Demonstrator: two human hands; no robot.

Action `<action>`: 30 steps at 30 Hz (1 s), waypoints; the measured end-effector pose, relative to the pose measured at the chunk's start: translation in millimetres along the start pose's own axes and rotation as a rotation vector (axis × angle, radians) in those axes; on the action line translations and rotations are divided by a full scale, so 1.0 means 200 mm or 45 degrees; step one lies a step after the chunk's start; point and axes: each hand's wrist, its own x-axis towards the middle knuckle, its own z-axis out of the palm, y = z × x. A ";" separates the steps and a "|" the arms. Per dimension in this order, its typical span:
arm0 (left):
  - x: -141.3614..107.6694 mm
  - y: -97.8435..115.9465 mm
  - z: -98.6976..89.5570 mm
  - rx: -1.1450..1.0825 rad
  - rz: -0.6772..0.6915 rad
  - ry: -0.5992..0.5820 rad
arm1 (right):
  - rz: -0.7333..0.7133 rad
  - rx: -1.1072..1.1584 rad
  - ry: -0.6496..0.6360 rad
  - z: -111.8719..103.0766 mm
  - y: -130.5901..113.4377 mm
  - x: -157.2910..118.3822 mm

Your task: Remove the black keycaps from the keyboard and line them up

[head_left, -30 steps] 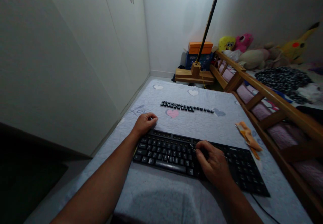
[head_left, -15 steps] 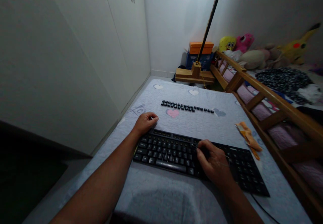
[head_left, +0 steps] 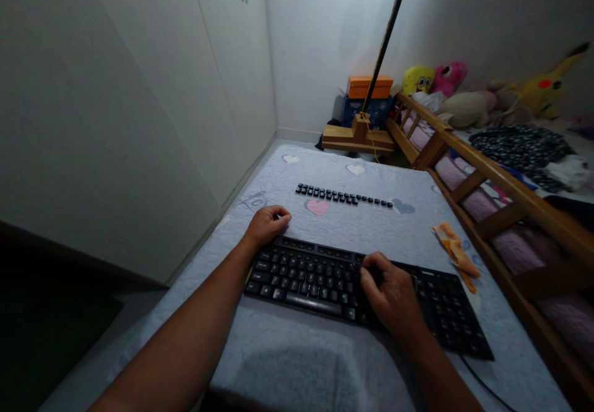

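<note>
A black keyboard (head_left: 315, 305) lies slightly slanted on the quilted cloth. My left hand (head_left: 268, 223) rests by its far left corner, fingers curled and thumb against the forefinger, with nothing visible in it. Over the keys right of the middle, my right hand (head_left: 390, 293) is closed in a pinch. Something small and thin seems to be at its fingertips, too dark to make out, and the hand hides the keys beneath. Beyond the keyboard, small black keycaps (head_left: 328, 194) are lined up in two rows, the far row reaching further right.
An orange cloth item (head_left: 457, 252) lies right of the keyboard, whose cable (head_left: 485, 380) runs toward the near edge. A wooden bed rail (head_left: 501, 177) borders the right side; white cabinet doors (head_left: 185, 103) stand left. A lamp-like stand on a wooden base (head_left: 357, 138) is behind.
My right hand has shifted very slightly, its fingertips a little higher over the keys. The left hand, keyboard and keycap rows look almost the same.
</note>
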 end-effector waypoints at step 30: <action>0.00 -0.01 0.00 0.019 0.014 0.000 | -0.044 0.016 -0.182 -0.01 0.05 0.05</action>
